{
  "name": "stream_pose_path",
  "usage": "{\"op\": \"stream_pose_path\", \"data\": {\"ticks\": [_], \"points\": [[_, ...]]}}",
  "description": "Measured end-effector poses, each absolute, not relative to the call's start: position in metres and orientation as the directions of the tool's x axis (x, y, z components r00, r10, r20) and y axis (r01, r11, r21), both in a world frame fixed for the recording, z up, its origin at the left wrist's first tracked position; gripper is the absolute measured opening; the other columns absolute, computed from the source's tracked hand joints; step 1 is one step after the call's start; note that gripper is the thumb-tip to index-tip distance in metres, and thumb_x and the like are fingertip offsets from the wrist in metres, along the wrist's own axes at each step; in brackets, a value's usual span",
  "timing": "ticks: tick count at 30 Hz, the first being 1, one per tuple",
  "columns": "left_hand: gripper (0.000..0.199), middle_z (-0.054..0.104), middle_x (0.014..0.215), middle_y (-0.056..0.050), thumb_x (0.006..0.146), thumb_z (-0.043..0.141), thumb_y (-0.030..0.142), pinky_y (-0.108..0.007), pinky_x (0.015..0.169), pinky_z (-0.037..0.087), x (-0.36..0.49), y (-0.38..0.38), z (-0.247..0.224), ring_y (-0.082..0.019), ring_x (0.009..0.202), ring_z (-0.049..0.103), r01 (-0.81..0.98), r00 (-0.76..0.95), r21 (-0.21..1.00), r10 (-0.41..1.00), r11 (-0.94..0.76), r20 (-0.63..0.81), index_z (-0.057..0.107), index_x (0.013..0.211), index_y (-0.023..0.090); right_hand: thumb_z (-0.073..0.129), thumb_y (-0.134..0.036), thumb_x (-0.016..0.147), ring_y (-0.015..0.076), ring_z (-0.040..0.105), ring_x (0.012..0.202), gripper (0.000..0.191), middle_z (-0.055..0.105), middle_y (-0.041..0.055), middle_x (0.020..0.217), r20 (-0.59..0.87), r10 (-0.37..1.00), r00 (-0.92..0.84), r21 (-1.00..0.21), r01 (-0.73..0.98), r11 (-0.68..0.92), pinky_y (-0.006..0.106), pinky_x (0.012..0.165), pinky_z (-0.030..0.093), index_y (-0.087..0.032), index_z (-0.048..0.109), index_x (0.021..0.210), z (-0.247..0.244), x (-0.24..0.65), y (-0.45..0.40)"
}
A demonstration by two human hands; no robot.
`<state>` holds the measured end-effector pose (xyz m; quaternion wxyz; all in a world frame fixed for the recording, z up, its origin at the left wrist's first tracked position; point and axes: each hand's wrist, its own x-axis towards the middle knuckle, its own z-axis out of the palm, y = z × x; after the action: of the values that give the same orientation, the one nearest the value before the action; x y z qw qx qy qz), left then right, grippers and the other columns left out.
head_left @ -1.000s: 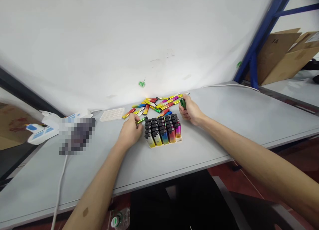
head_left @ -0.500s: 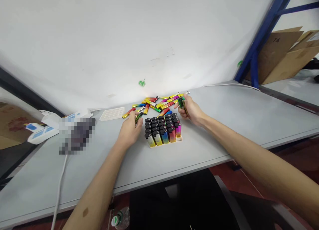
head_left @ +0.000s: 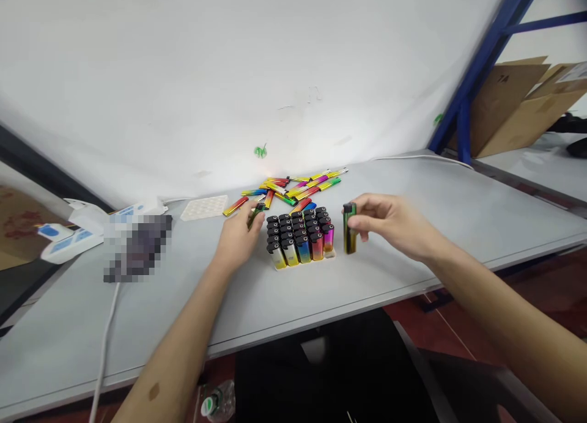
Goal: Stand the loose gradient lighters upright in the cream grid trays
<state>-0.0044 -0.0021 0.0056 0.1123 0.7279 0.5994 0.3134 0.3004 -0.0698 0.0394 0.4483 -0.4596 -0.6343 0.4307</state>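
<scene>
Upright lighters [head_left: 302, 250] with black tops stand in rows in a white tray [head_left: 331, 255], whose front right corner shows bare. Just right of it, my right hand [head_left: 383, 221] grips a green-and-gold lighter [head_left: 349, 233], held upright between thumb and fingers. On the tray's left side, my left hand [head_left: 238, 233] is closed around another lighter [head_left: 257, 214], of which only the dark top and a green part show. Behind the tray lies a loose heap of shiny coloured lighters [head_left: 305, 189] on their sides.
A white perforated tray [head_left: 205, 208] lies back left, beside a power strip [head_left: 77, 242] with a white cable. A pixelated dark object [head_left: 140, 249] sits on the left of the grey table [head_left: 413, 239]. Cardboard boxes [head_left: 509, 105] stand at far right, behind a blue frame [head_left: 477, 74].
My right hand has come back from the heap towards me, turning its lighter upright beside the tray. My left hand has barely moved and keeps its lighter.
</scene>
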Motion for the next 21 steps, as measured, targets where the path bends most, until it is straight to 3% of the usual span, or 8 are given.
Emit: {"op": "stream_pose_path", "data": {"ticks": [5,11,18,21], "points": [[0.041,0.072,0.091,-0.004,0.093,0.051,0.042,-0.035,0.08,0.048,-0.006,-0.001,0.005,-0.023,0.082,0.066,0.747,0.07,0.611,0.944,-0.263,0.321,0.059,0.128,0.024,0.08,-0.046,0.079,0.0208,0.069,0.075,0.028,0.076,0.0029,0.083,0.203,0.958,-0.203,-0.879,0.392,0.27,0.037,0.073,0.054,-0.024,0.072,0.093,0.033,0.284,-0.084],[0.038,0.071,0.094,-0.005,0.091,0.053,0.041,-0.036,0.084,0.049,-0.005,0.0,0.006,-0.023,0.086,0.067,0.731,0.056,0.633,0.947,-0.255,0.317,0.06,0.124,0.022,0.079,-0.033,0.08,0.0209,0.071,0.075,0.02,0.076,0.0004,0.083,0.252,0.946,-0.205,-0.766,0.555,0.325,0.035,0.072,0.056,-0.026,0.063,0.088,0.033,0.281,-0.09],[0.04,0.072,0.099,-0.005,0.092,0.051,0.04,-0.035,0.086,0.051,-0.001,-0.004,0.011,-0.023,0.09,0.067,0.774,0.042,0.599,0.959,-0.208,0.279,0.06,0.126,0.021,0.075,-0.03,0.083,0.0202,0.071,0.072,0.031,0.073,-0.0019,0.08,0.24,0.951,-0.194,-0.705,0.638,0.308,0.033,0.066,0.054,-0.026,0.046,0.094,0.032,0.276,-0.09],[0.041,0.072,0.103,-0.007,0.093,0.051,0.04,-0.036,0.09,0.051,-0.001,-0.004,0.01,-0.024,0.096,0.067,0.784,0.042,0.588,0.962,-0.2,0.271,0.059,0.128,0.02,0.079,-0.037,0.079,0.0225,0.072,0.076,0.044,0.074,0.0015,0.087,0.227,0.955,-0.193,-0.698,0.651,0.298,0.036,0.069,0.055,-0.025,0.046,0.104,0.031,0.275,-0.085]]}}
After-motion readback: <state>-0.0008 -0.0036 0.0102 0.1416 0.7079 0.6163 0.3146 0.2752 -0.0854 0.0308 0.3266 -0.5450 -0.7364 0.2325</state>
